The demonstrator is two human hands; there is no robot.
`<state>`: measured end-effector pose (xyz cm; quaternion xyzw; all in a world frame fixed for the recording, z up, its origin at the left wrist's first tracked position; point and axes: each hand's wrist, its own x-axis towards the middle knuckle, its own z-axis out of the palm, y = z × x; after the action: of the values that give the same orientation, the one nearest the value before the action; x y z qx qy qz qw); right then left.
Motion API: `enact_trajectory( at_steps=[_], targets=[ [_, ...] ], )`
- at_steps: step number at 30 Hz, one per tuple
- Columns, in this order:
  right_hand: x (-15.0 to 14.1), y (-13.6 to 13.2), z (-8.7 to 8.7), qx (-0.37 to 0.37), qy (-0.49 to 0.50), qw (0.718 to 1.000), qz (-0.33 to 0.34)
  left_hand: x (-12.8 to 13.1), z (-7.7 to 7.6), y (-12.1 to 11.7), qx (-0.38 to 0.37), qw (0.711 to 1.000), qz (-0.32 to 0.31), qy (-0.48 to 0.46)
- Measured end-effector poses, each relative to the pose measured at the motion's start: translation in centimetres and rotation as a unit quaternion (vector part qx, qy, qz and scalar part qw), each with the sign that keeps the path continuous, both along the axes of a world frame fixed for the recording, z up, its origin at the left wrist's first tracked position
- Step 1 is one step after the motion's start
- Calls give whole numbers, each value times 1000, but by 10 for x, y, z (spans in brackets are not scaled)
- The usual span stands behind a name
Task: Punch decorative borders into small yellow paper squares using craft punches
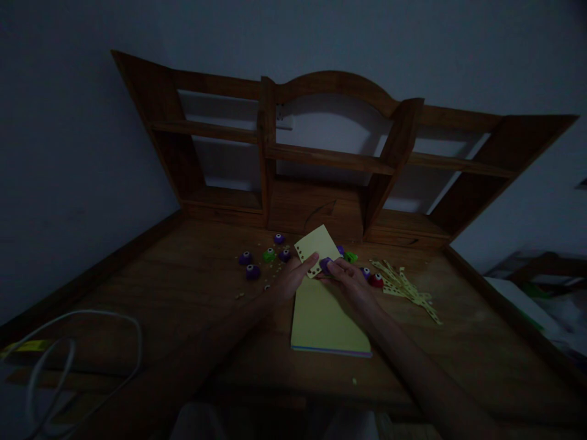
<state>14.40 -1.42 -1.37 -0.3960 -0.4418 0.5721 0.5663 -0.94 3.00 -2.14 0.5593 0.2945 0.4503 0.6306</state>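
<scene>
My left hand point(299, 274) grips a piece of yellow paper point(320, 240) by its near left part, thumb on top. Holes run along the paper's left and lower edges. My right hand point(351, 282) is closed around a small purple craft punch point(326, 264), which sits at the paper's lower right edge. Whether the paper lies inside its slot is too small to tell. Below both hands lies a stack of coloured paper point(331, 321), yellow sheet uppermost.
Several purple punches point(252, 272) and a green punch point(269, 255) stand left among paper bits. A red punch point(376, 280) and punched yellow strips point(408, 287) lie right. A wooden shelf point(330, 160) backs the desk; a white cable point(105, 313) loops at the left.
</scene>
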Motion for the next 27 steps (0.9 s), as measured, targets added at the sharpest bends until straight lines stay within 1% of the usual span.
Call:
enact_trajectory(
  at_steps=[6,11,13,16,19,21,23,27],
  targets=[
    [0,2,-3,-5,2,1000,-3,-1,-2,1,-4,1000,-15,8],
    [0,0,-4,3,4,1000,-1,0,-3,0,-1,1000,-12,11],
    [1,-1,-3,15,-7,1000,0,1,-1,-4,12,1000,-14,15],
    [0,-2,-1,28,-7,1000,-6,3,8,-11,61,998,-23,16],
    [-2,-2,-1,16,13,1000,-16,6,15,-16,98,994,-41,25],
    [-4,-2,-1,9,23,999,-23,8,16,-17,113,993,-39,25],
    [-6,-3,0,9,26,999,-26,9,15,-18,119,992,-32,20],
    [-8,-7,1,20,24,999,-24,9,16,-22,102,994,-18,21]
  ],
)
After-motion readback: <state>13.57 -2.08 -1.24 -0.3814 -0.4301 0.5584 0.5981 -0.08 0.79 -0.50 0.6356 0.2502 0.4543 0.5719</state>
